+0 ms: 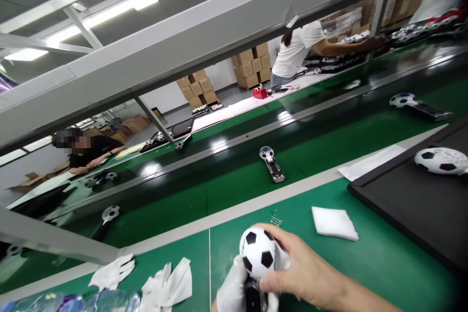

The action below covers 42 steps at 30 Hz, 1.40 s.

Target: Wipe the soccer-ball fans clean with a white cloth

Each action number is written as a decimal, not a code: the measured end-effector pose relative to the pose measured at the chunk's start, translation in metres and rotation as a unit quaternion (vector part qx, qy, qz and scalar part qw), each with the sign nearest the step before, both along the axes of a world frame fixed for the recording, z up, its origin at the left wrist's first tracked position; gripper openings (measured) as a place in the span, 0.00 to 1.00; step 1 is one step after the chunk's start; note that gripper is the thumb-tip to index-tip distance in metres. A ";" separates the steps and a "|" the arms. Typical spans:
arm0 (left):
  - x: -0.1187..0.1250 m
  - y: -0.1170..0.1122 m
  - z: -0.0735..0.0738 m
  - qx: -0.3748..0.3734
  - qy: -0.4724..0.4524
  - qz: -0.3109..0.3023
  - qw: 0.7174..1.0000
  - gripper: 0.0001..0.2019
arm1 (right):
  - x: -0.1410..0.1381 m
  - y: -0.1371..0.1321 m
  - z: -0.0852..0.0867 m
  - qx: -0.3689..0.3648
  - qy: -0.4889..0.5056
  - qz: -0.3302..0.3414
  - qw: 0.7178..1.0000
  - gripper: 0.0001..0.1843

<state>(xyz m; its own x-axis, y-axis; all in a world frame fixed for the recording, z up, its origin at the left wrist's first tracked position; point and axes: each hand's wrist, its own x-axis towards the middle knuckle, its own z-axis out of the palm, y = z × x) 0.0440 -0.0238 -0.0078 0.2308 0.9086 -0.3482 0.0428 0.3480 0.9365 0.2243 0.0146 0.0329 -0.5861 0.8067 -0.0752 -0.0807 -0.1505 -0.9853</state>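
Note:
A handheld device with a black-and-white football-patterned head [258, 249] and a black handle stands roughly upright between my hands, low in the middle of the view. My left hand [233, 286], in a white glove, wraps round it from the left, near the neck and handle. With bare fingers and thumb, my right hand [305, 268] grips the ball head from the right. Part of the handle drops below the view's edge. Just beyond the head lie tiny green-and-white pieces [276, 221]. A white foam pad [334, 223] rests to the right of my right hand.
White gloves [113, 272] and plastic bottles [102, 301] lie at the lower left. At right is a black tray [413, 195] with another football-headed device [442, 160]. Similar devices [272, 163] lie along the green conveyor [226, 180]. Co-workers [298, 51] are across it; a beam [204, 34] spans above.

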 end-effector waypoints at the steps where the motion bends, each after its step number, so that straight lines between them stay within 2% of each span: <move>1: 0.004 0.000 -0.001 -0.032 -0.049 -0.016 0.998 0.47 | -0.001 0.000 -0.001 0.006 -0.009 -0.019 1.000 0.29; 3: 0.009 0.002 -0.003 -0.047 -0.096 -0.029 0.994 0.42 | -0.001 -0.001 -0.003 0.013 -0.040 -0.050 0.998 0.26; 5: 0.010 0.006 -0.005 0.006 -0.075 0.009 0.997 0.39 | 0.001 -0.002 -0.004 0.016 -0.060 -0.053 0.997 0.24; 8: 0.006 0.010 -0.006 0.051 -0.029 0.030 0.998 0.46 | 0.007 -0.004 -0.007 0.033 -0.086 -0.028 0.995 0.24; 10: 0.005 0.008 -0.005 0.012 -0.027 -0.013 0.999 0.53 | 0.013 -0.005 -0.013 0.012 -0.120 -0.011 0.993 0.26; 11: 0.005 0.006 -0.004 -0.022 -0.015 -0.034 0.999 0.53 | 0.018 -0.005 -0.018 -0.012 -0.132 0.004 0.991 0.26; 13: 0.008 0.003 -0.004 -0.072 0.045 -0.035 0.996 0.51 | 0.031 -0.004 -0.028 -0.045 -0.152 0.012 0.987 0.23; 15: 0.013 0.002 -0.010 -0.098 0.111 -0.013 0.989 0.47 | 0.048 0.001 -0.039 0.004 -0.196 -0.034 0.980 0.20; 17: 0.016 0.004 -0.019 -0.109 0.136 0.017 0.984 0.46 | 0.070 0.009 -0.051 0.117 -0.289 -0.125 0.942 0.21; 19: 0.018 0.008 -0.029 -0.136 0.123 0.036 0.982 0.47 | 0.093 0.017 -0.062 0.212 -0.408 -0.170 0.872 0.21; 22: 0.018 0.012 -0.035 -0.161 0.069 0.038 0.984 0.48 | 0.121 0.026 -0.078 0.275 -0.561 -0.135 0.769 0.21; 23: 0.018 0.014 -0.035 -0.162 0.053 0.035 0.985 0.48 | 0.128 0.029 -0.082 0.287 -0.589 -0.113 0.747 0.20; 25: 0.016 0.016 -0.034 -0.166 0.039 0.025 0.985 0.49 | 0.136 0.033 -0.087 0.314 -0.606 -0.085 0.726 0.18; 27: 0.013 0.017 -0.034 -0.176 0.037 0.012 0.984 0.48 | 0.136 0.037 -0.086 0.334 -0.593 -0.069 0.730 0.16; 29: 0.011 0.018 -0.037 -0.184 0.038 -0.008 0.982 0.48 | 0.129 0.038 -0.078 0.344 -0.566 -0.059 0.747 0.14; 33: 0.008 0.022 -0.044 -0.193 0.079 -0.042 0.977 0.45 | 0.095 0.026 -0.054 0.333 -0.458 -0.068 0.821 0.14; 36: 0.010 0.027 -0.040 -0.177 0.130 -0.057 0.974 0.37 | 0.062 0.008 -0.047 0.324 -0.371 -0.070 0.867 0.15; 39: 0.014 0.032 -0.026 -0.166 0.143 -0.079 0.973 0.30 | 0.036 -0.008 -0.055 0.336 -0.364 -0.082 0.865 0.15; 42: 0.018 0.034 -0.012 -0.175 0.108 -0.085 0.975 0.25 | 0.021 -0.015 -0.070 0.376 -0.398 -0.102 0.830 0.16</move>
<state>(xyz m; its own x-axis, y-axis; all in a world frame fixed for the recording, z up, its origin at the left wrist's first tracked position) 0.0619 0.0102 -0.0203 0.2540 0.6801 -0.6877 0.3101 0.6163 0.7239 0.2449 -0.0001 -0.0371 -0.4371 0.8775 0.1975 0.6931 0.4685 -0.5478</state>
